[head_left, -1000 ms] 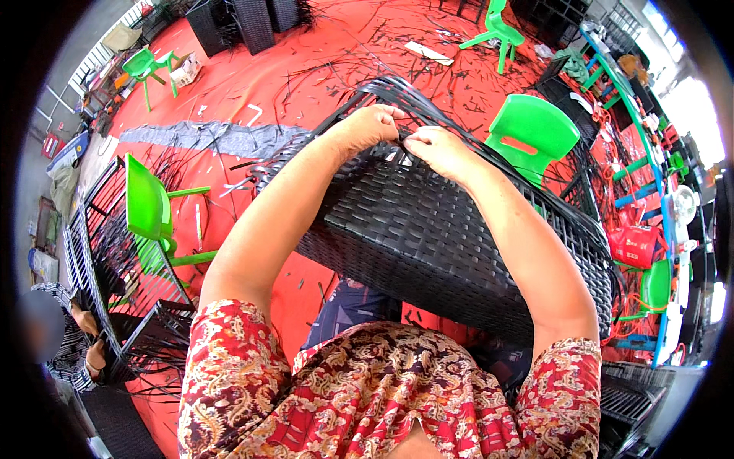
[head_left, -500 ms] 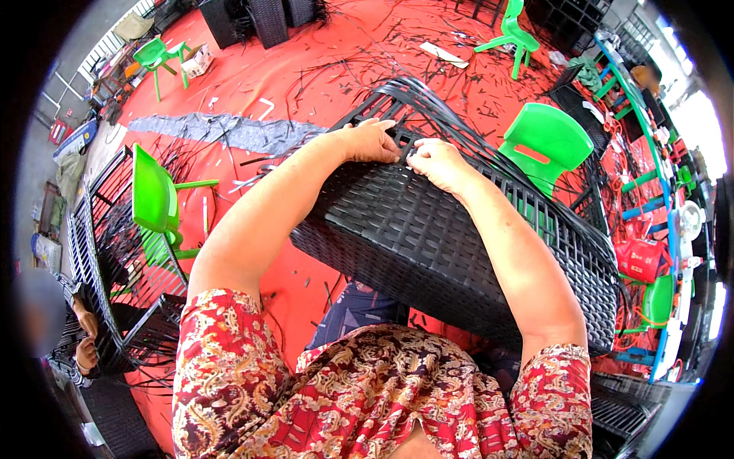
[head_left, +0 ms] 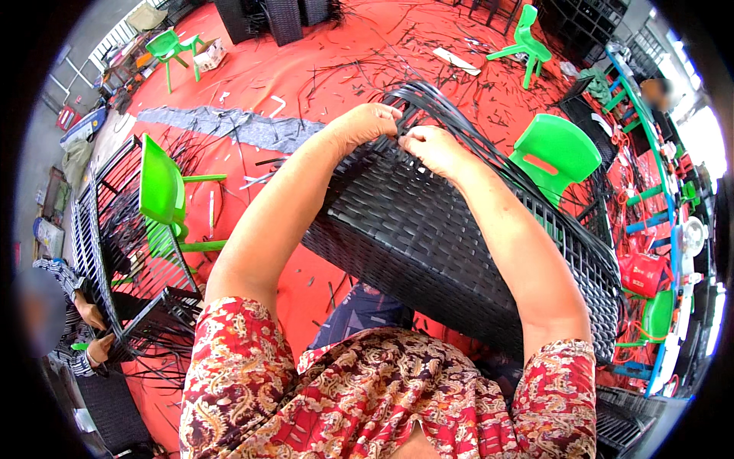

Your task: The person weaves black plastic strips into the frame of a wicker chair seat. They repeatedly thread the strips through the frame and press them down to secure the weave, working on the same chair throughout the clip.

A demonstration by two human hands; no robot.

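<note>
Across my lap lies a black woven wicker panel point(head_left: 428, 222), a box-like furniture piece with loose black plastic strips point(head_left: 451, 115) fanning out from its far edge. At that far edge my left hand point(head_left: 363, 125) is bent over with its fingers closed on a black strip. Close beside it, nearly touching, my right hand point(head_left: 434, 149) pinches a black strip between thumb and fingers at the weave. The fingertips partly hide the strips. Toward the right, an open lattice of strips point(head_left: 566, 237) continues the piece.
Green plastic chairs stand at left point(head_left: 162, 183) and right point(head_left: 556, 153). Loose strips litter the red floor covering point(head_left: 306, 84); a grey cloth strip point(head_left: 229, 126) crosses it. At far left, another person's hands point(head_left: 95, 336) work on a black frame point(head_left: 145, 321). A blue-green rack point(head_left: 657, 168) stands right.
Both hands have shifted slightly up, and the left hand's fingers have curled in more, closer to the right hand. The view has turned a little. The other person's hands have moved slightly.
</note>
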